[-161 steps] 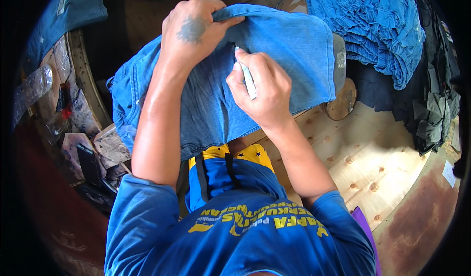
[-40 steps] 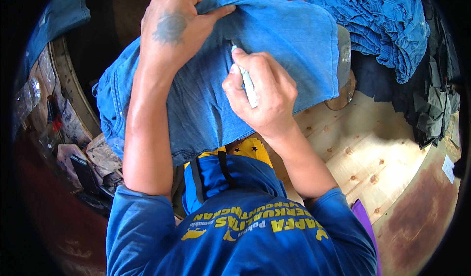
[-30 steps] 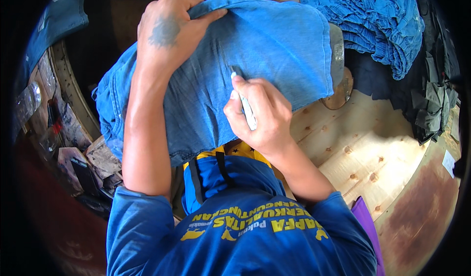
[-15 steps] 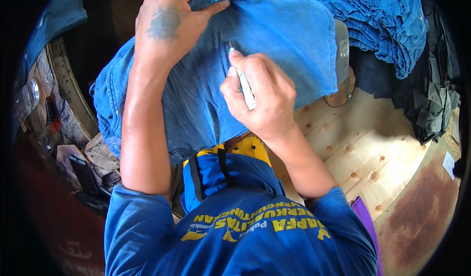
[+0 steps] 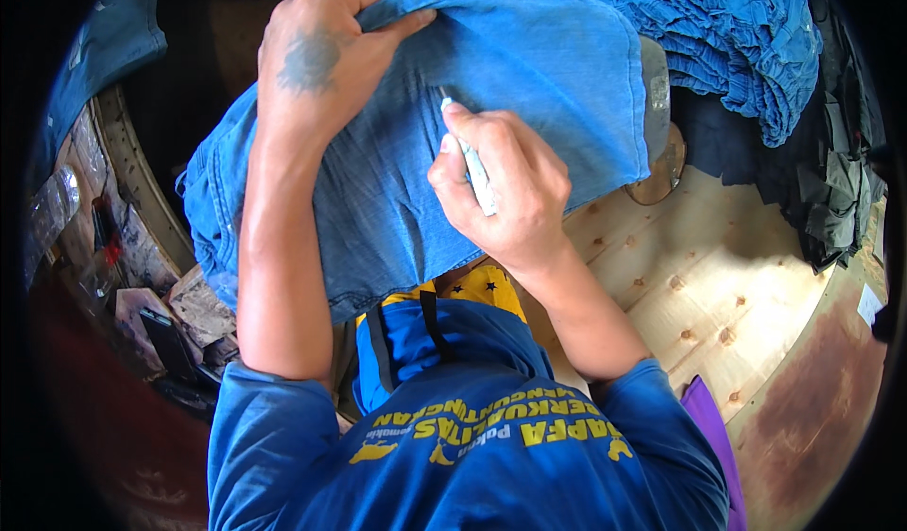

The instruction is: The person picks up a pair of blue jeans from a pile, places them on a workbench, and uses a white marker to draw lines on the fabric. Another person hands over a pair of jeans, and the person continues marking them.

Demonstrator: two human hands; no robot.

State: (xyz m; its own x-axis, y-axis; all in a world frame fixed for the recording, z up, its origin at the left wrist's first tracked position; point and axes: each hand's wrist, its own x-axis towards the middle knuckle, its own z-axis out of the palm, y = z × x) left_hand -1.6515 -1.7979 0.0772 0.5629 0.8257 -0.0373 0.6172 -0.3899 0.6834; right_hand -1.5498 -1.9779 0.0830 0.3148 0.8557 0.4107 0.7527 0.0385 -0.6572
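A blue denim garment [image 5: 378, 191] lies draped over a grey rounded board [image 5: 655, 92], whose end sticks out at the right. My left hand [image 5: 321, 54] grips the cloth's far edge, with the thumb on top and a fold raised beside it. In my right hand [image 5: 505, 177] is a slim white pen-shaped tool [image 5: 480, 179], pinched between thumb and fingers. Its thin dark tip rests on or just over the denim, near the middle; contact cannot be made out. Faint creases run across the cloth below the tip.
A heap of gathered blue denim [image 5: 718, 40] is at the far right, beside dark garments [image 5: 836, 181]. Pale wooden boards [image 5: 694, 276] extend below them. At left are a denim piece [image 5: 118, 35], a curved metal rim [image 5: 137, 177], and a dark phone-like object [image 5: 168, 342] among clutter.
Both hands keep their grips. The tool's tip and my right hand have shifted very slightly nearer me, while the whole view has moved a little.
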